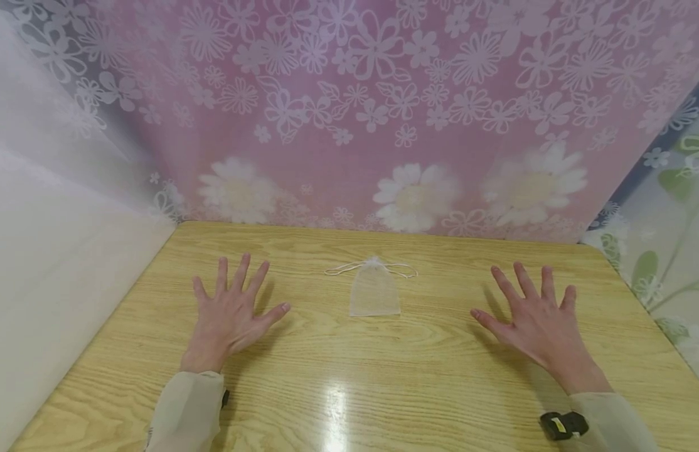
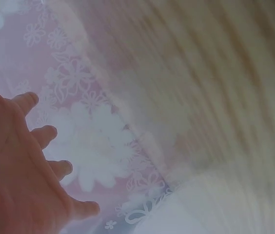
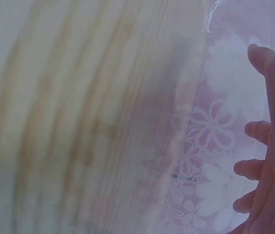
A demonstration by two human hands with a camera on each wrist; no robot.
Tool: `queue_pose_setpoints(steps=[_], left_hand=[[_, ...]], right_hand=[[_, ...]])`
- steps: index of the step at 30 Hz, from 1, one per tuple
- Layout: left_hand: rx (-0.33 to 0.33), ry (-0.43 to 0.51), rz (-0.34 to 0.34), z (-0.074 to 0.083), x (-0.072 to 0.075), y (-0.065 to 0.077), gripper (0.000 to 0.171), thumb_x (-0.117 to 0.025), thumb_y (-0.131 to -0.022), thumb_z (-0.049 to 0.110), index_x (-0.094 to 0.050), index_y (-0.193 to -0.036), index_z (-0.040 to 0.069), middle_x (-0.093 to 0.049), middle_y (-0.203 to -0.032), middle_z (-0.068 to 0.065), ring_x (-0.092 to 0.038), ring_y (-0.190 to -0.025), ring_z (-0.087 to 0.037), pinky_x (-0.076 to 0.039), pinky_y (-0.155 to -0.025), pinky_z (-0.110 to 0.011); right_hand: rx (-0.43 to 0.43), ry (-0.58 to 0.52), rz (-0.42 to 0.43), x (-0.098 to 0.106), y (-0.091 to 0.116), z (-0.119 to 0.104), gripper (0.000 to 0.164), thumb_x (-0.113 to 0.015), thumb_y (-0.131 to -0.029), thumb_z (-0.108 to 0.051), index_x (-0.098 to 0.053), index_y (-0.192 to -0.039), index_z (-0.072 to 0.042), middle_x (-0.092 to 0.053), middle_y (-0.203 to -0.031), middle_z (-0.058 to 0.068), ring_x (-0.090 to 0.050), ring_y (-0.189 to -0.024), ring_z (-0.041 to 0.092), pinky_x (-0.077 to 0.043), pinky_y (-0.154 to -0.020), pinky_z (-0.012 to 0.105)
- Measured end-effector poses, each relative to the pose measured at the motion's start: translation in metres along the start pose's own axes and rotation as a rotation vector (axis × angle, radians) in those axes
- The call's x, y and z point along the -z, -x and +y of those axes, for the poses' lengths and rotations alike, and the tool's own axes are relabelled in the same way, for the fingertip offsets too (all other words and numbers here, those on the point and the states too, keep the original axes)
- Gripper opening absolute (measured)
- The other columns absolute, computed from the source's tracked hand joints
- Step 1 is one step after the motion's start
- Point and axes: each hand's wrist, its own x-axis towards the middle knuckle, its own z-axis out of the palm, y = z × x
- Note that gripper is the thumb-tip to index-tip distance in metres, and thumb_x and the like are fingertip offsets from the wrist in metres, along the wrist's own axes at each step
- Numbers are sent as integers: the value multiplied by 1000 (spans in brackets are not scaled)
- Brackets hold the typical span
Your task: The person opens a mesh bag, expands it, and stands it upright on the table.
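A small white sheer drawstring pouch (image 1: 374,290) lies flat near the middle of the table, its gathered top toward the back and its cord loops spread to both sides. To its left, my left hand (image 1: 228,320) is spread with straight fingers and holds nothing. On the other side of the pouch my right hand (image 1: 544,329) is spread the same way, apart from it. Each wrist view shows its own hand, the left hand (image 2: 20,165) and the right hand (image 3: 274,146), with fingers extended and nothing in them.
The wood-grain table (image 1: 349,358) has a bright light reflection near its front. A pink flowered curtain (image 1: 338,157) hangs along the back edge. White cloth (image 1: 61,251) borders the left side, and a leaf-patterned cloth (image 1: 677,251) the right.
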Motion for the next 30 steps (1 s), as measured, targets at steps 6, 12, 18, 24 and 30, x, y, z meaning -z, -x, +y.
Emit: queue_pose_setpoints(steps=[6,12,18,24,30], left_hand=[[-35,85,41,5,-1,-6,92,-39,-92,83,-22,-164,29,-14,-173,-9,-10,-158,-46,-11,-113,-83],[-87,201,44,14,0,-13,87,-45,-93,79,-28,-162,28,-20,-172,-9,-21,-156,-42,-23,-115,-76],[-121,307,54,23,-2,-22,81,-48,-95,75,-34,-160,28,-29,-168,-7,-33,-151,-41,-30,-113,-73],[-128,385,10,33,-3,-32,78,-50,-95,74,-40,-157,27,-37,-163,-8,-40,-146,-42,-33,-114,-70],[-134,504,-33,47,-4,-41,71,-57,-95,68,-50,-150,24,-49,-154,-5,-45,-143,-36,-41,-113,-62]], right_hand=[[27,-32,-12,1,-3,-9,95,-52,-91,-77,-19,-165,-27,-27,-165,27,-14,-146,67,-13,-102,90],[49,-73,-41,3,-9,-22,93,-51,-93,-76,-21,-165,-26,-26,-166,25,-13,-148,65,-14,-104,88],[73,-113,-56,2,-18,-37,91,-50,-93,-75,-23,-164,-25,-26,-166,24,-18,-148,62,-17,-107,86],[105,-154,-50,-6,-28,-49,88,-50,-95,-73,-32,-162,-20,-30,-165,24,-27,-147,59,-30,-107,81],[127,-236,-81,-15,-34,-62,84,-53,-96,-69,-37,-159,-16,-40,-160,24,-44,-140,53,-51,-91,72]])
